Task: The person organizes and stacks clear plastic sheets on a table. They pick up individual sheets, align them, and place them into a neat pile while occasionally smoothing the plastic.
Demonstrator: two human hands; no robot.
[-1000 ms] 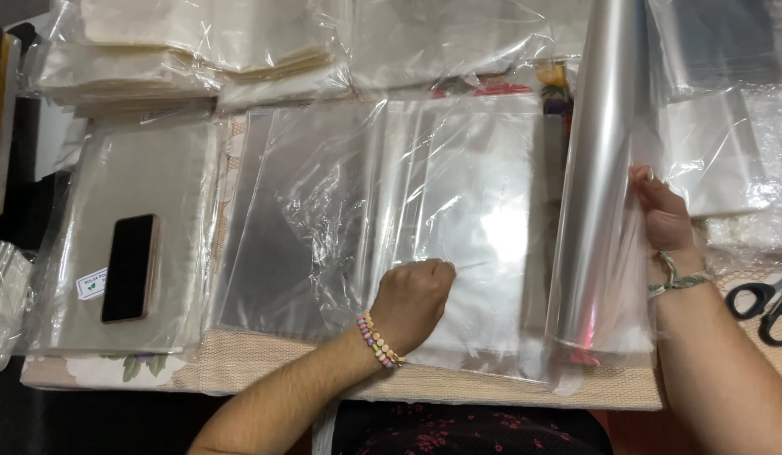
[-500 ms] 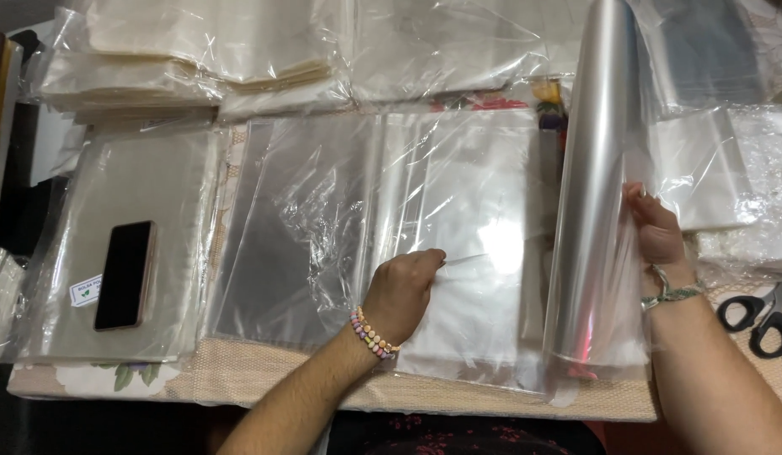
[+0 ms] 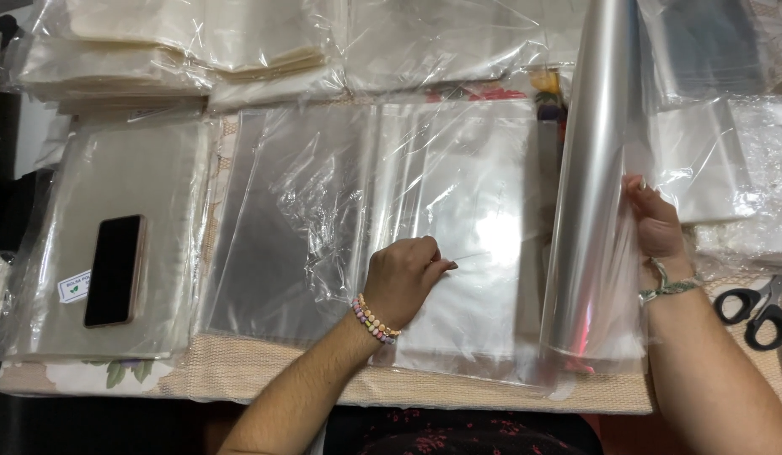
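My left hand (image 3: 404, 278) pinches a clear bag (image 3: 458, 236) lying flat, fingers together. My right hand (image 3: 656, 227) grips the film roll (image 3: 589, 185), which runs away from me.

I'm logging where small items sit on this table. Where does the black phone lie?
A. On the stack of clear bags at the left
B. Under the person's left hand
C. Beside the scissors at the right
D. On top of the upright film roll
A: the black phone rests flat on the stack of clear bags at the left, far from the scissors.
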